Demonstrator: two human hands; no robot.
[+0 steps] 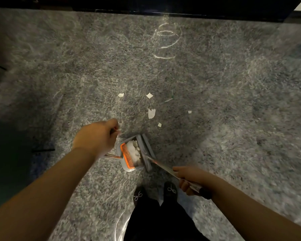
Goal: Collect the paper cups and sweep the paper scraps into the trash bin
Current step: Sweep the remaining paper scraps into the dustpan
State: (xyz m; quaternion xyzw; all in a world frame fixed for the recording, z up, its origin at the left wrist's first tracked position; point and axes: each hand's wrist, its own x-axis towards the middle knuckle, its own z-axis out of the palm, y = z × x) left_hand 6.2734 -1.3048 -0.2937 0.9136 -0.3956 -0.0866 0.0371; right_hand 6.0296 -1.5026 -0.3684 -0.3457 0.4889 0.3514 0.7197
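A grey dustpan (125,166) with an orange comb strip (127,156) stands on the speckled floor in front of my feet, with white paper scraps (134,151) inside it. My left hand (96,138) grips the top of the dustpan's handle. My right hand (189,180) grips the metal broom handle (163,166), and the grey broom head (147,150) lies against the pan's mouth. Several loose white paper scraps (151,113) lie on the floor beyond the pan. No paper cup is visible.
A dark cabinet or wall base (163,6) runs along the far edge of the floor. My two black shoes (170,189) stand just behind the dustpan. A dark shape (0,153) sits at the left edge.
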